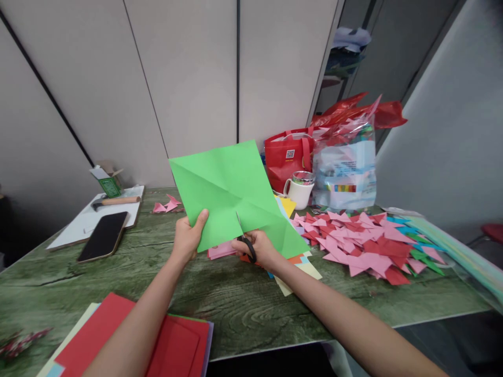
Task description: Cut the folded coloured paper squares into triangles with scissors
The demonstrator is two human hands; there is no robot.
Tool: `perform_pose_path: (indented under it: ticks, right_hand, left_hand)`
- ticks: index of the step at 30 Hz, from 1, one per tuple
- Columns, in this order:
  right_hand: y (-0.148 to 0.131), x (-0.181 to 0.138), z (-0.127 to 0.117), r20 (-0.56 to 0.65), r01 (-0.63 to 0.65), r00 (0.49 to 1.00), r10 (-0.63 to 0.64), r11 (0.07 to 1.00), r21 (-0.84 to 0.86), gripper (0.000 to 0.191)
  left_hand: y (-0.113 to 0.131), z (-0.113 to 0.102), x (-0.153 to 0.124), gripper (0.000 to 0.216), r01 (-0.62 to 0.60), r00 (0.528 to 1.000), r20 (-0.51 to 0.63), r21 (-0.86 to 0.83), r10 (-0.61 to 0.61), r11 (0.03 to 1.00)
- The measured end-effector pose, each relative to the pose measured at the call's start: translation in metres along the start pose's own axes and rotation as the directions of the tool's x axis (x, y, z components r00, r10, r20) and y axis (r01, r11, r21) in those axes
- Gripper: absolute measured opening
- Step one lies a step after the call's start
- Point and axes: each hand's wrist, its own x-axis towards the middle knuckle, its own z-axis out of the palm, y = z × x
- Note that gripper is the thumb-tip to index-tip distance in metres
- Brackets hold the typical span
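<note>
A creased sheet of green paper (223, 183) is held up over the table. My left hand (188, 235) pinches its lower left edge, thumb on the near face and fingers behind. In my right hand (261, 248) is a pair of scissors (248, 250) with black handles. One blade lies in front of the sheet, in a cut running up from the lower edge toward the middle creases; the other blade is hidden. Behind and below the sheet, pale yellow paper (304, 276) and pink paper (220, 251) stick out.
Folded pink and red paper pieces (353, 241) are heaped at right. Behind them stand a white mug (299, 193), a red bag (283, 162) and a filled plastic bag (346, 173). A phone (104, 235) and a hammer (118, 200) lie at left. Red paper sheets (183, 340) lie in front.
</note>
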Motion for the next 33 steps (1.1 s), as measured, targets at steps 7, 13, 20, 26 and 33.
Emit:
perform_pose_path:
  ticks: [7, 13, 20, 26, 33]
  right_hand:
    - [0.0000, -0.0001, 0.0008, -0.013, -0.028, 1.000, 0.028, 0.999, 0.030, 0.038]
    - [-0.0018, -0.0006, 0.0011, -0.020, -0.023, 1.000, 0.024, 0.999, 0.050, 0.036]
    - [-0.0039, -0.0019, 0.0022, -0.034, -0.050, 0.998, 0.052, 0.997, 0.057, 0.037]
    - [-0.0025, -0.0006, 0.0016, -0.054, -0.047, 0.997, 0.048, 0.999, 0.026, 0.037]
    - [-0.0034, -0.0012, 0.0017, -0.056, -0.039, 0.998, 0.040, 0.999, 0.010, 0.036]
  left_hand:
    - [-0.0014, 0.0005, 0.0000, 0.034, 0.021, 1.000, 0.009, -0.041, -0.020, 0.999]
    - [-0.0002, 0.0010, -0.0002, 0.034, 0.033, 0.999, 0.021, -0.046, -0.032, 0.998]
    - [-0.0004, 0.0013, -0.0012, 0.035, 0.028, 1.000, 0.010, -0.038, -0.027, 0.999]
    - [0.0024, 0.0023, -0.0022, 0.033, 0.044, 0.999, 0.014, -0.070, -0.043, 0.997]
    - [0.0013, 0.0020, -0.0014, 0.034, 0.050, 0.999, 0.017, -0.057, -0.050, 0.997]
